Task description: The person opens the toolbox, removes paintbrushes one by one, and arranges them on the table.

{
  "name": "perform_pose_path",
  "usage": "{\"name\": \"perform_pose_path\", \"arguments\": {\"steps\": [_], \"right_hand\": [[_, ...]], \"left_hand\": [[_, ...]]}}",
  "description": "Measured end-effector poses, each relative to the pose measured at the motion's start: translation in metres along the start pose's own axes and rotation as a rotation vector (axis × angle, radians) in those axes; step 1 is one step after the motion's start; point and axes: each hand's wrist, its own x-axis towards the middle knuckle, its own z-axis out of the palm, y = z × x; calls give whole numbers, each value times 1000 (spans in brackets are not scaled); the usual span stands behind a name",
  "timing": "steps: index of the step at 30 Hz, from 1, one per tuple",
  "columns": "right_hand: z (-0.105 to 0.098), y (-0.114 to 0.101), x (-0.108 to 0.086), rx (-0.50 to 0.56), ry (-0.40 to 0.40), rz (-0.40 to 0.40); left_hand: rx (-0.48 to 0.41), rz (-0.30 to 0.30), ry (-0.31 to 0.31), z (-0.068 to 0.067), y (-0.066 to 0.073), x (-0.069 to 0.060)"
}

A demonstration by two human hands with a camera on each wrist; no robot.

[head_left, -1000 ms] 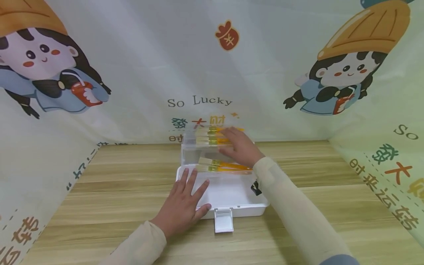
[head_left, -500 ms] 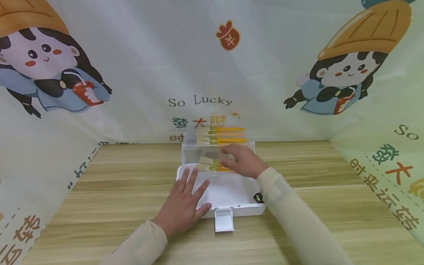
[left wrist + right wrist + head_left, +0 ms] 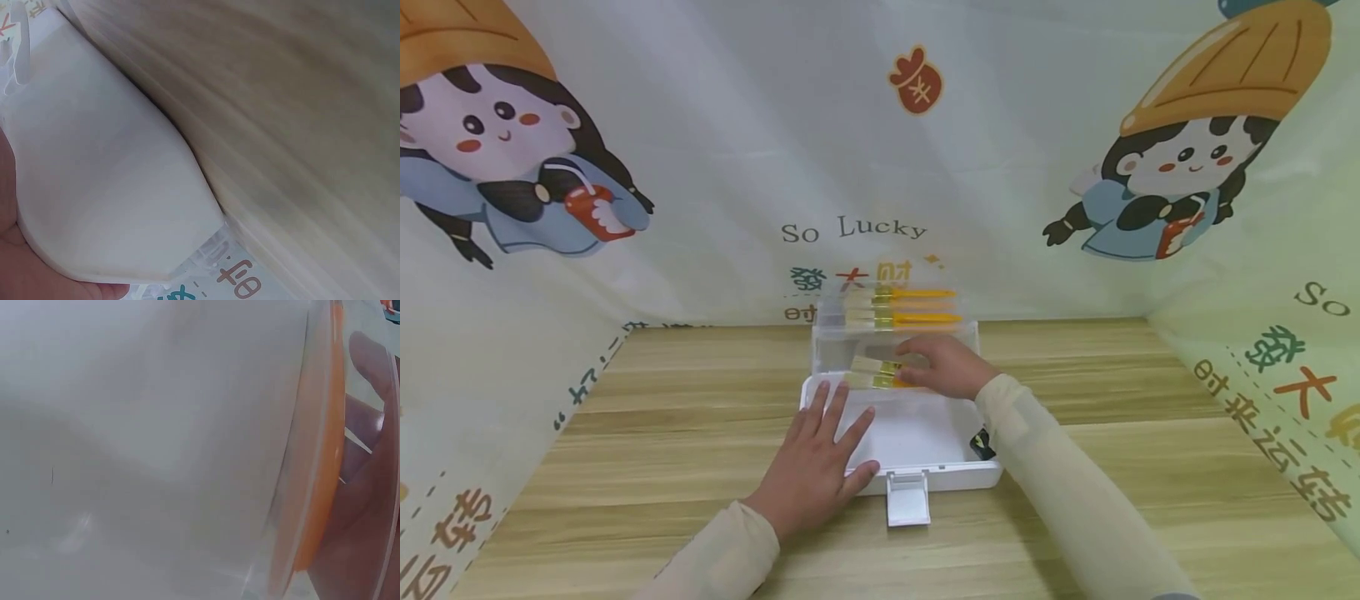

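Observation:
A white box (image 3: pixel 910 429) stands with its translucent lid raised at the back, its latch (image 3: pixel 907 500) hanging in front. My left hand (image 3: pixel 812 467) lies with spread fingers on the box's left side; the left wrist view shows part of it at the white box wall (image 3: pixel 106 156). Over the lower brushes (image 3: pixel 872 372), my right hand (image 3: pixel 951 365) has bent fingers at their orange handles, mostly hidden by it. In the right wrist view an orange handle (image 3: pixel 325 462) runs beside the right hand (image 3: pixel 362 506), seen through clear plastic.
Two more orange-handled brushes (image 3: pixel 925 318) lie higher up in clear trays behind the right hand. A small black item (image 3: pixel 981 444) is at the box's right inside corner. The wooden table (image 3: pixel 685 433) meets a printed cloth backdrop (image 3: pixel 1015 192).
My right hand has come down from the upper brushes to the lower ones, uncovering the upper handles. The black item has shifted slightly in the box. My left hand keeps its place.

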Motion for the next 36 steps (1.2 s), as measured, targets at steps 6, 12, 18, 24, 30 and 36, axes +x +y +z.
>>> {"name": "perform_pose_path", "arguments": {"steps": [6,12,18,24,30,36], "right_hand": [[1,0,3,48,-46,49],[1,-1,3,74,-42,60],[1,-1,2,97,-42,69],[0,-1,2,87,-38,75],[1,-1,3,88,-35,98],[2,-2,5,71,-34,108]], "left_hand": [[1,7,18,2,-2,0],[26,11,31,3,-2,0],[24,3,14,1,0,0],[28,0,11,2,0,0],[19,8,27,3,0,0],[11,10,31,4,-1,0]]}}
